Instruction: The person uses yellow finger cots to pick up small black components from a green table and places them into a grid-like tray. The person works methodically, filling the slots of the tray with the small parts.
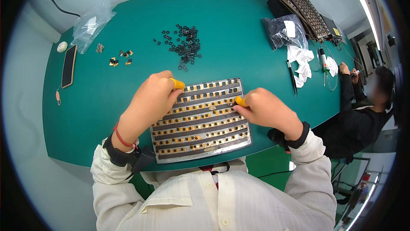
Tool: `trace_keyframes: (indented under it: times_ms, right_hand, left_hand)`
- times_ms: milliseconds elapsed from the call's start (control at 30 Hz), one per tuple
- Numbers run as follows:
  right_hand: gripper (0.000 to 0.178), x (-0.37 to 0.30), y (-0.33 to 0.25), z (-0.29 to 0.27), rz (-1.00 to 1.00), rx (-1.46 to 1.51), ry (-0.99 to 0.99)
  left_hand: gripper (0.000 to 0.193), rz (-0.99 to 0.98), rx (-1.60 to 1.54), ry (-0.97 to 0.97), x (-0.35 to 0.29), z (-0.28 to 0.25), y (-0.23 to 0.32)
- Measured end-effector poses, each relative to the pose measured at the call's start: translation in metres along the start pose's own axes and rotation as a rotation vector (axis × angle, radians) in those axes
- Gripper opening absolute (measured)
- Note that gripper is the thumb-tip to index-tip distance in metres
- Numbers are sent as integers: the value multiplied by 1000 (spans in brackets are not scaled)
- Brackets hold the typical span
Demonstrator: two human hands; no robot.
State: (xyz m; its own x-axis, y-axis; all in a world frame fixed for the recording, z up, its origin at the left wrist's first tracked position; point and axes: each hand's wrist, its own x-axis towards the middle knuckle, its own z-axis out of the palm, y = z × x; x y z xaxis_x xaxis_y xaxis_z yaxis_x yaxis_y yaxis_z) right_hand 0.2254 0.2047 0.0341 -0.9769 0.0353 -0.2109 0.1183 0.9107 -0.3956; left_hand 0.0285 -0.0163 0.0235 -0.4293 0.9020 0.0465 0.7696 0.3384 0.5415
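Both grips are looking narrow to us: we are bending the fingers of our left hand (154, 95) and of our right hand (265, 108) close to the thumbs. We are not seeing clearly what lies between the fingertips, so we cannot tell whether either hand is holding a small part. On each hand we are wearing a yellow finger cover: the left cover (177, 84) is reaching the far left corner of the metal tray (174, 157), and the right cover (241, 101) is standing at its right side, over the far rows.

This tray is lying in front of us, at the near edge of the green table (237, 39), and it is carrying many small black-and-gold pieces (233, 90) in rows. Beyond it, toward the far side, a loose heap of black square pieces (186, 47) is spreading. To the left of this heap, a few loose gold-and-black pieces (113, 62) are lying, and farther left we are seeing a phone (68, 66) and a clear plastic bag (89, 28). On the right side, black tweezers (292, 79) are resting just beside crumpled white tissue (303, 68). Behind the tissue, a bag of dark parts (277, 33) is lying near some stacked trays (305, 11). At the right end, a co-worker (358, 130) in dark clothes is sitting.
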Motion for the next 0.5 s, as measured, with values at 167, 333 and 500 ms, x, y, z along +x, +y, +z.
trace_keyframes:
  times_ms: [167, 333, 500]
  right_hand:
    - [27, 2, 5, -16, -38, 38, 147]
    - [25, 4, 13, -21, -39, 17, 179]
    - [22, 6, 12, -39, -22, 19, 198]
  left_hand:
    - [19, 125, 74, -10, -14, 10, 12]
    - [19, 184, 123, -22, -15, 14, 20]
    - [21, 197, 206, -68, -15, 18, 21]
